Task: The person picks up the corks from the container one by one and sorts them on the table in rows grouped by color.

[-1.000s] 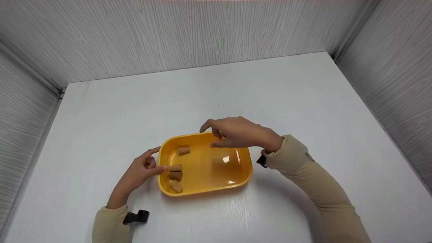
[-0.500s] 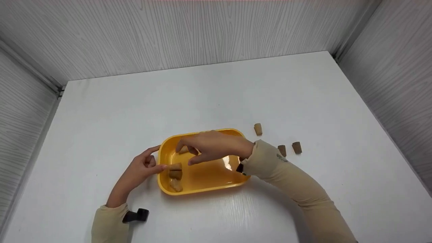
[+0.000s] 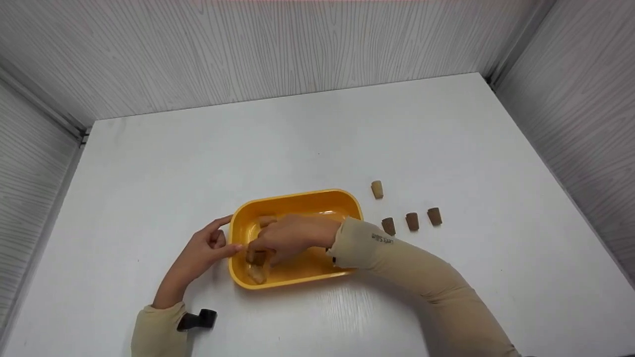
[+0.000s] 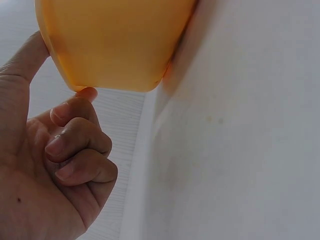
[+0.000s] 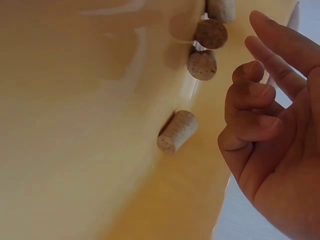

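A yellow plastic tub (image 3: 302, 283) sits on the table. My left hand (image 3: 201, 255) grips its left end, thumb over the rim and index finger along the outside; in the left wrist view the other fingers curl beside the tub wall. Inside, my right hand (image 3: 292, 235) hovers over cork stoppers at the left end. The right wrist view shows its thumb and index finger apart with nothing between them. One light cork (image 5: 177, 131) lies separate from a row with two darker corks (image 5: 202, 65) and a pale cork (image 5: 221, 10).
Right of the tub, several cork stoppers lie on the white table (image 3: 471, 148): a pale cork (image 3: 377, 189) farther back and darker corks (image 3: 412, 221) in a row, partly beside the right sleeve (image 3: 397, 253). Grey wood-grain panels (image 3: 278, 49) enclose the table's back and sides.
My right hand has moved left and down into the tub, reaching the corks. Its arm has uncovered corks on the table at the right. My left hand stays at the rim.
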`<state>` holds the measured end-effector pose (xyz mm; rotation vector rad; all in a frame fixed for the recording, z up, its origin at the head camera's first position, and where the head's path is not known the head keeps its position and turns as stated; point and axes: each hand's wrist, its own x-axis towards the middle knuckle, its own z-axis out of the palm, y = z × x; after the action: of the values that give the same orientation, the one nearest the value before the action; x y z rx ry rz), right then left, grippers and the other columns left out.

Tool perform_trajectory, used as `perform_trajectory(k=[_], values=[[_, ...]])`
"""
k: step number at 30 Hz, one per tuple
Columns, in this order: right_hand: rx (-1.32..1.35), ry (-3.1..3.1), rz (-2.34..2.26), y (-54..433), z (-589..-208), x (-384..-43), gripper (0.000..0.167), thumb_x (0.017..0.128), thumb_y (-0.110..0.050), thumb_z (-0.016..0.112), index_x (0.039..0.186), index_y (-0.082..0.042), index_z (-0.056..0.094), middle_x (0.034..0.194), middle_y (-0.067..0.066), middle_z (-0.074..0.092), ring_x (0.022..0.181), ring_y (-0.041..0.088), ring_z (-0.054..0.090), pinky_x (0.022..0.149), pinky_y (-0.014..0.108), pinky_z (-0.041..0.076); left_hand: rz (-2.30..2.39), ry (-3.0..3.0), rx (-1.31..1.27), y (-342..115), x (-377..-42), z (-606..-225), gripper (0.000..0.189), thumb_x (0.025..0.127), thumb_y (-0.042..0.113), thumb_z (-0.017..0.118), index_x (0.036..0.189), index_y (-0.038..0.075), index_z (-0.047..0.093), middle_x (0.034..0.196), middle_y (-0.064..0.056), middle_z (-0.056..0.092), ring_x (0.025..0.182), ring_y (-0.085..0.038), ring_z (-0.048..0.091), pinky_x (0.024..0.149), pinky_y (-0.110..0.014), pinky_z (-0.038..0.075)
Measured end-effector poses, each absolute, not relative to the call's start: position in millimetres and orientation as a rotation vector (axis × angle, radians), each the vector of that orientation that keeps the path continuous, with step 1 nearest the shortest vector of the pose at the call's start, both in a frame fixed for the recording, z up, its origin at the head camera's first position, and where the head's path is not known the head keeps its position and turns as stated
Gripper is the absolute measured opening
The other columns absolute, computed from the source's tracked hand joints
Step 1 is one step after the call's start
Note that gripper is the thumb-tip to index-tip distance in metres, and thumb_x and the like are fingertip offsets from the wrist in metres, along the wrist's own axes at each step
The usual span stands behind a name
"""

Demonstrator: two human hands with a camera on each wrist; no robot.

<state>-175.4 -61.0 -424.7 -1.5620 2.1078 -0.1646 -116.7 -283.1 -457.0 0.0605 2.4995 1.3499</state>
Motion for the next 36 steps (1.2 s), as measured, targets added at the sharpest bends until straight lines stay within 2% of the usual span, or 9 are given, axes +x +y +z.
perform_trajectory(k=[2,4,7,9,10,19,36], values=[[-1.555,2.101,-0.135,-65.2,-426.1,-174.2,0.034,0.094,-0.029,0.063,0.127,-0.027,0.060,0.113,-0.012,0.065,0.097,0.006,0.056,0.117,0.033,0.022,1.346,2.498,0.062,-283.3,-116.7,-456.4,0.065,0.086,0.029,0.073,0.142,0.012,0.045,0.074,-0.001,0.039,0.064,-0.011,0.038,0.058,-0.022,0.033],[-1.553,2.103,-0.101,-68.5,-427.3,-173.1,0.034,0.094,-0.031,0.063,0.128,-0.027,0.059,0.108,-0.011,0.065,0.093,0.006,0.056,0.114,0.033,0.027,1.348,2.493,0.058,-283.4,-116.9,-455.7,0.066,0.086,0.029,0.073,0.143,0.012,0.044,0.075,-0.001,0.039,0.064,-0.011,0.038,0.058,-0.022,0.033],[-1.529,2.114,-0.052,-71.6,-428.7,-171.1,0.035,0.093,-0.034,0.063,0.127,-0.029,0.058,0.100,-0.012,0.063,0.087,0.008,0.054,0.099,0.028,0.041,1.343,2.496,0.059,-283.4,-117.9,-455.7,0.066,0.086,0.030,0.073,0.143,0.012,0.045,0.075,-0.001,0.038,0.065,-0.011,0.038,0.059,-0.022,0.033],[-1.513,2.120,-0.023,-72.5,-429.7,-170.0,0.036,0.092,-0.037,0.064,0.126,-0.029,0.057,0.096,-0.012,0.061,0.084,0.009,0.053,0.084,0.025,0.045,1.339,2.500,0.062,-283.2,-118.7,-455.2,0.066,0.085,0.031,0.073,0.142,0.013,0.045,0.075,-0.001,0.038,0.065,-0.012,0.038,0.059,-0.023,0.033],[-1.508,2.121,-0.018,-72.8,-430.2,-169.5,0.036,0.092,-0.038,0.064,0.126,-0.029,0.057,0.094,-0.012,0.060,0.083,0.009,0.053,0.082,0.025,0.045,1.335,2.503,0.065,-283.1,-119.0,-454.7,0.067,0.085,0.032,0.073,0.143,0.013,0.045,0.075,-0.001,0.038,0.066,-0.012,0.038,0.059,-0.023,0.033],[-1.534,2.152,-0.014,-74.1,-436.4,-168.3,0.025,0.091,-0.040,0.065,0.111,-0.028,0.057,0.086,-0.011,0.057,0.076,0.010,0.052,0.081,0.026,0.042,1.355,2.517,0.090,-284.2,-119.7,-455.7,0.062,0.085,0.029,0.074,0.139,0.013,0.049,0.073,0.000,0.039,0.062,-0.009,0.036,0.057,-0.022,0.033],[-1.622,2.154,-0.009,-79.4,-438.2,-164.4,0.010,0.095,-0.030,0.059,0.101,-0.023,0.057,0.076,-0.007,0.052,0.066,0.010,0.051,0.068,0.022,0.037,1.374,2.504,0.082,-284.4,-117.4,-457.4,0.060,0.085,0.029,0.074,0.138,0.014,0.050,0.072,0.000,0.039,0.062,-0.009,0.037,0.057,-0.022,0.033]])
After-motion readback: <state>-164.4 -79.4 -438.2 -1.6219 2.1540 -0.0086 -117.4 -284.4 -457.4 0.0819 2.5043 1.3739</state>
